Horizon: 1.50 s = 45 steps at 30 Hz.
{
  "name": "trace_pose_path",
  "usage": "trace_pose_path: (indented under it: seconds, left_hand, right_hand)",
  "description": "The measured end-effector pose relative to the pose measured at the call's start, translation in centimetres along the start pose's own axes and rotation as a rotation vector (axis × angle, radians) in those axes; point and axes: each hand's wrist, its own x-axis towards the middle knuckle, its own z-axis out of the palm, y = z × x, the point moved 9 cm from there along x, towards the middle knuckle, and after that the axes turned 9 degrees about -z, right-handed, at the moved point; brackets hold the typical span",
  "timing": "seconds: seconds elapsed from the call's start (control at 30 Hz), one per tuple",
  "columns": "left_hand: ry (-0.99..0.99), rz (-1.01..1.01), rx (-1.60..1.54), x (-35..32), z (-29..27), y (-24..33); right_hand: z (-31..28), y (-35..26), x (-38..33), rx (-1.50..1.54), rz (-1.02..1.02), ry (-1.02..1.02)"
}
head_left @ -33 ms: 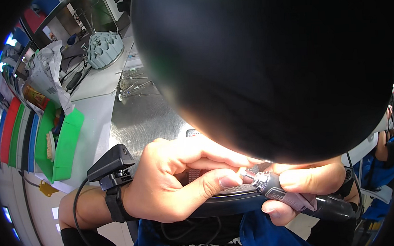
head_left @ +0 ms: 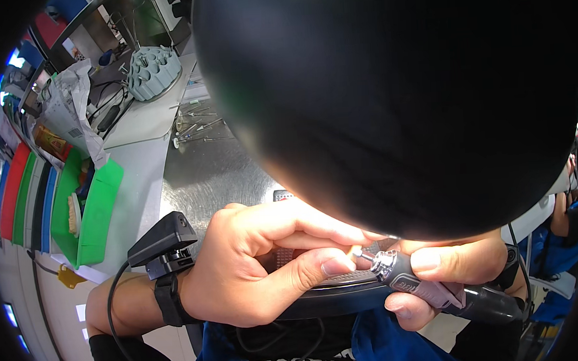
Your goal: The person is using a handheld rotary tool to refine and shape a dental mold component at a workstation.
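Observation:
My left hand (head_left: 254,261) is closed, with its thumb and fingertips pinching a small pale piece (head_left: 354,250) whose shape is mostly hidden. My right hand (head_left: 460,264) grips a grey and black rotary handpiece (head_left: 417,287) between thumb and fingers, the tool tilted with its silver nose toward the left. The handpiece's tip meets or nearly meets the pale piece; I cannot tell which. Below the two hands lies a textured grey mat (head_left: 356,278) on a dark-edged rest. Strong light falls on the fingers, washing out part of them.
A large black rounded object (head_left: 396,109) blocks the upper right. Loose burs (head_left: 197,120) lie on the metal tabletop (head_left: 203,172), near a grey bur stand (head_left: 152,73). At left, a green tray (head_left: 101,216) holds a pale dental model (head_left: 74,214). A black device (head_left: 164,239) is strapped to my left wrist.
The handpiece has turned slightly in my right hand, and the thumb has shifted a little to the right. My left hand has hardly moved.

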Motion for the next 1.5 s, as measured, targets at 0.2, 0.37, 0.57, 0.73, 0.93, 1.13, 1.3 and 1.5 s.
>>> trace_pose_path:
  seconds: [0.2,0.37,0.57,0.73,0.93,1.13,1.3,1.5]
  left_hand:
    - [0.002,0.013,-0.005,0.0,0.0,0.1]
    - [-0.008,0.041,0.02,0.2,0.0,0.4]
    - [-0.032,0.053,0.039,0.3,0.3,0.7]
    - [0.0,0.021,-0.033,-0.1,-0.4,-0.3]
    - [-0.067,0.068,0.018,0.9,1.0,1.2]
    - [0.033,0.034,0.021,-0.1,-0.3,0.2]
    - [0.014,0.095,-0.005,0.3,0.2,0.5]
    - [0.055,0.092,0.027,-0.1,-0.6,-0.1]
  right_hand:
    - [0.3,0.6,0.2,0.133,0.263,-0.14]
    - [0.5,1.8,0.0,0.451,0.608,-0.162]
    - [1.4,2.3,-1.2,0.694,0.836,-0.132]
    - [0.5,1.4,0.1,0.102,0.224,0.002]
    - [-1.1,-1.0,0.6,-0.06,0.228,0.035]
    - [1.4,1.5,0.7,0.253,0.601,-0.396]
    - [0.9,-0.3,2.7,0.072,0.371,-0.373]
    - [0.9,0.7,0.7,0.053,0.219,-0.226]
